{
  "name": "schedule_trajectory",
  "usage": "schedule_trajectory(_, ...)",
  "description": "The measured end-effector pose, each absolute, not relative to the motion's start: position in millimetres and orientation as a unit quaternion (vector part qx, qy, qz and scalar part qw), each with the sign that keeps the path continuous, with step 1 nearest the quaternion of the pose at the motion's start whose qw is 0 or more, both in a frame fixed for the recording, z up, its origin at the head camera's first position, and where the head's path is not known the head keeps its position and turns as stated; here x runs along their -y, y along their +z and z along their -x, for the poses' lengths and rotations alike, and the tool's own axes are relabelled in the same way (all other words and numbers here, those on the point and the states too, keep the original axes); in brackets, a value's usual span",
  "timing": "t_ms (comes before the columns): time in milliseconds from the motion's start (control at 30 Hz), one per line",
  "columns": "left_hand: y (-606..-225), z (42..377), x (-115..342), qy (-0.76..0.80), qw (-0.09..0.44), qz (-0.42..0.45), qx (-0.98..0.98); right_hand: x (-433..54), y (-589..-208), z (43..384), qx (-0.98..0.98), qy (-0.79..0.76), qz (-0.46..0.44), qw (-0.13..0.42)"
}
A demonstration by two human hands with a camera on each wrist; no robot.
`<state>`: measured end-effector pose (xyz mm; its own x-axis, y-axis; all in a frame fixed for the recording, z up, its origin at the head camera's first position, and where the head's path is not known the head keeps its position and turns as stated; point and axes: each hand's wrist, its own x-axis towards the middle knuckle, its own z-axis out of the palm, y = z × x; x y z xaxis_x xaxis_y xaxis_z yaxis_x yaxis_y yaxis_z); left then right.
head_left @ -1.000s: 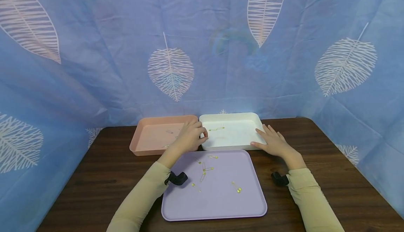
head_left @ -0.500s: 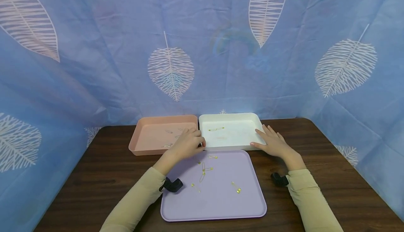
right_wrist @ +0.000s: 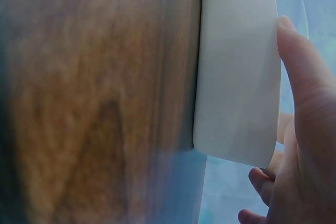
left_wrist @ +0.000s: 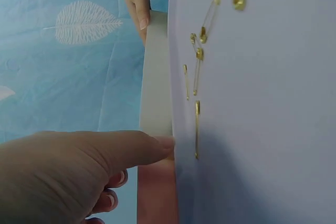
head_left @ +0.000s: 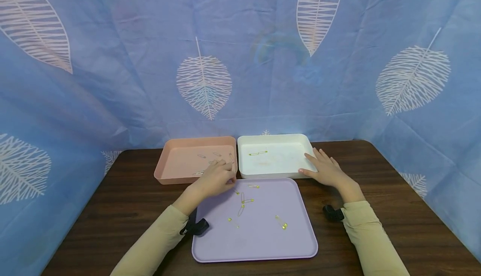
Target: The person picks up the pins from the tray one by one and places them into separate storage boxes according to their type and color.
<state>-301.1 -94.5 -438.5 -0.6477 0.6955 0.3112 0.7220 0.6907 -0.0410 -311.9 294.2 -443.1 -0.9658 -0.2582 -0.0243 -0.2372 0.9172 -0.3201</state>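
My left hand (head_left: 216, 178) is above the pink tray's front right corner and the back left edge of the purple tray (head_left: 259, 246). Its thumb is stretched out, the other fingers are bent, and nothing shows between them in the left wrist view. Several gold safety pins (left_wrist: 197, 129) lie on the purple tray. In the pink tray (head_left: 176, 159) are several silver safety pins (head_left: 199, 172). Gold safety pins (head_left: 258, 153) lie at the left side of the white tray (head_left: 278, 167). With fingers spread, my right hand (head_left: 326, 169) touches the white tray's front right corner.
The pink and white trays stand side by side at the back of the dark wooden table (head_left: 112, 209), the purple one in front of them. A blue curtain (head_left: 150, 79) with leaf prints hangs behind. A black strap mount (head_left: 195, 227) sits on the left wrist.
My left hand has drawn left and slightly nearer, away from the white tray's edge, uncovering more silver safety pins in the pink tray. My right hand has stayed put.
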Motion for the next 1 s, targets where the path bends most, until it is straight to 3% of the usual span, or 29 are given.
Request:
schedule_trajectory(333, -443.0, 298.5, 97.2, -0.022, 0.127, 0.388, 0.912, -293.3, -443.0, 310.6, -0.979, -0.156, 0.126, 0.033)
schedule_trajectory(767, -446.4, 296.5, 95.3, 0.03, 0.162, 0.397, 0.903, -293.5, -442.8, 310.5, -0.979, -0.161, 0.124, 0.031)
schedule_trajectory(1000, -447.1, 295.1, 93.8, 0.039, 0.152, 0.398, 0.904, -293.3, -442.3, 310.4, -0.978, -0.164, 0.124, 0.03)
